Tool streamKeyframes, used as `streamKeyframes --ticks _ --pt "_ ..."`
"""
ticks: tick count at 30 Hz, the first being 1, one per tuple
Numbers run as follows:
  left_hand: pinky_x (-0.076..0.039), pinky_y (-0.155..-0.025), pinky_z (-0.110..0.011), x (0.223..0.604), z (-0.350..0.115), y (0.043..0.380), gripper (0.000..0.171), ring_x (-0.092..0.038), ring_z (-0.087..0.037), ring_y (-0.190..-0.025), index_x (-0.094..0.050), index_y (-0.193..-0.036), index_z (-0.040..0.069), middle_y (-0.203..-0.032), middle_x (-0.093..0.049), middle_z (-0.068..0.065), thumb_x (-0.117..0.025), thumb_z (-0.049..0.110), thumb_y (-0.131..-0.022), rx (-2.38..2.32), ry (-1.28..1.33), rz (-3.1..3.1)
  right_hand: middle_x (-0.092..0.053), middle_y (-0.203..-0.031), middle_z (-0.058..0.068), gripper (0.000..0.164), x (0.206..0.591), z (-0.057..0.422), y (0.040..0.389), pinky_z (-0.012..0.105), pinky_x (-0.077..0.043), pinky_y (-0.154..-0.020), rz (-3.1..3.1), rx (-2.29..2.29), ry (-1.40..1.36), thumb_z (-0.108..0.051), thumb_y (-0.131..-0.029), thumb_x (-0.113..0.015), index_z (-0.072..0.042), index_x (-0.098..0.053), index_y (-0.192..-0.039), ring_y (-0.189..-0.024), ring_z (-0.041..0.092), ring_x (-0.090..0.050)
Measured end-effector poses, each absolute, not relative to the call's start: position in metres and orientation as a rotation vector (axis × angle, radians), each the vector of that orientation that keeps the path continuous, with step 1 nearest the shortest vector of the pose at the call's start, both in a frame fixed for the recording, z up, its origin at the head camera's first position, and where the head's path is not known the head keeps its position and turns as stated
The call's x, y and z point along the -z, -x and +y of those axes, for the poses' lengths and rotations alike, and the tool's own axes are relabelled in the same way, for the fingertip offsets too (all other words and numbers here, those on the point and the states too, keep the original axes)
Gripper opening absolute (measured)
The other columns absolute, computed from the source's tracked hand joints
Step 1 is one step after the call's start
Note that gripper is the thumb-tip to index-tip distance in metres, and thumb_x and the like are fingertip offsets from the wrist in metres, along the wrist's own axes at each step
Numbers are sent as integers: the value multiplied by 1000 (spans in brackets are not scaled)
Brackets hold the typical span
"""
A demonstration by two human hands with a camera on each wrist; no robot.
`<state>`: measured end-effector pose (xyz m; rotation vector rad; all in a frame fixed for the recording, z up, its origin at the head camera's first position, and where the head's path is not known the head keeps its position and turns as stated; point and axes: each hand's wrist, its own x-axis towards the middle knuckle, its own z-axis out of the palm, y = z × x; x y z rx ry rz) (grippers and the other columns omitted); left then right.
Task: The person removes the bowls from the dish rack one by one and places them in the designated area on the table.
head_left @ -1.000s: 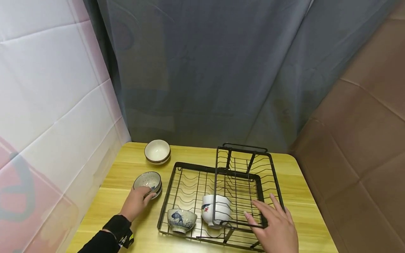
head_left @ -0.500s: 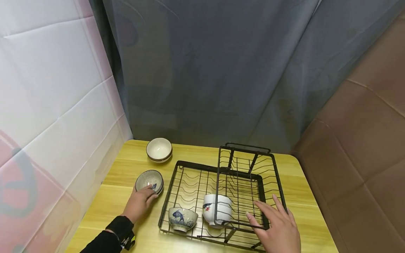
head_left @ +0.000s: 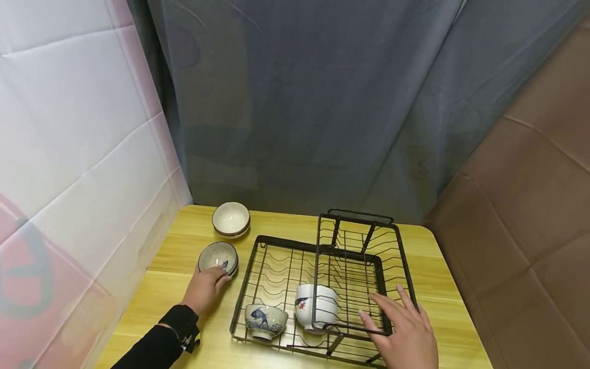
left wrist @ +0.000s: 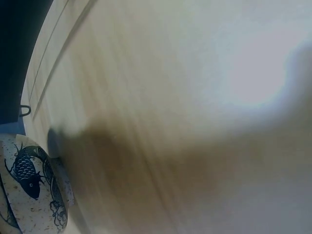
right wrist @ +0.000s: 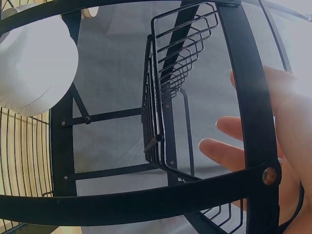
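The stack of speckled bowls (head_left: 213, 253) stands near the left edge of the bench (head_left: 444, 312), the left hand (head_left: 204, 288) grasping its near rim. Beyond it, toward the far left corner, sits a stack of cream bowls (head_left: 231, 217). Rightward, a black rack (head_left: 282, 242) carries a fish-patterned bowl (head_left: 266, 320) at its near left corner and stacked white bowls (head_left: 304, 314) beside that. At the rack's right side the right hand's (head_left: 407, 338) grip is released, fingers spread.

Left hand (head_left: 204, 288) on the speckled bowls' (head_left: 215, 255) near rim, right hand (head_left: 407, 332) at the black rack's (head_left: 286, 242) right side.
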<state>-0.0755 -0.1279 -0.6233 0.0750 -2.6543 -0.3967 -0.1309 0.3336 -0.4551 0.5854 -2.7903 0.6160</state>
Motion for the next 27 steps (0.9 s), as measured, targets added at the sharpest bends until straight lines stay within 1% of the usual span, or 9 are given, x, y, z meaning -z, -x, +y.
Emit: streamKeyframes --ticks 4,8,13,18,20,22,25,27 --pt "-24 -101 -63 622 -132 85 9 -66 -24 -90 -70 -85 19 -89 -71 -1 -76 25 -82 409 -94 -2678 -66 -117 2 48 455 334 130 66 -24 -99 -2811 -622 -581 -59 -82 -65 -24 -69 -116 -132 33 -39" --pt "-25 -100 -63 620 -134 92 9 -67 -24 -89 -69 -84 20 -88 -71 1 -75 27 -84 380 -87 -2710 -67 -116 2 47 454 335 129 65 -25 -99 -2809 -610 -568 -57 -82 -67 -23 -69 -114 -131 33 -40" --pt "-26 -101 -63 618 -132 96 9 -67 -25 -87 -69 -83 20 -87 -71 -1 -75 27 -84 364 -87 -2712 -68 -114 2 49 453 336 129 65 -26 -97 -2808 -592 -551 -59 -81 -66 -23 -70 -113 -130 32 -41" --pt "-26 -99 -64 614 -130 97 12 -67 -27 -88 -73 -86 18 -87 -72 -2 -74 30 -84 343 -131 -2736 -68 -114 1 47 453 336 129 66 -26 -97 -2803 -612 -548 -57 -81 -68 -24 -70 -113 -130 32 -42" --pt "-23 -100 -66 610 -129 95 17 -67 -27 -89 -74 -89 17 -88 -72 -3 -74 33 -84 331 -166 -2741 -67 -115 1 46 453 336 129 66 -25 -98 -2802 -629 -552 -57 -81 -68 -24 -70 -114 -131 32 -41" --pt "-15 -103 -68 605 -128 94 23 -66 -29 -92 -75 -93 14 -92 -72 -5 -74 35 -83 336 -188 -2726 -67 -117 1 47 453 335 129 66 -24 -99 -2804 -636 -556 -58 -82 -66 -25 -69 -116 -132 31 -39" --pt "-2 -104 -69 593 -126 95 36 -63 -31 -99 -72 -105 12 -103 -70 -8 -75 39 -81 335 -187 -2659 -66 -118 1 49 453 334 129 66 -22 -101 -2806 -647 -564 -60 -83 -63 -26 -68 -117 -133 31 -38" --pt "3 -104 -68 580 -123 102 44 -60 -33 -105 -68 -112 11 -110 -67 -10 -77 38 -79 346 -143 -2603 -66 -119 1 49 453 334 129 66 -22 -101 -2803 -642 -566 -61 -83 -62 -25 -68 -117 -133 31 -38"
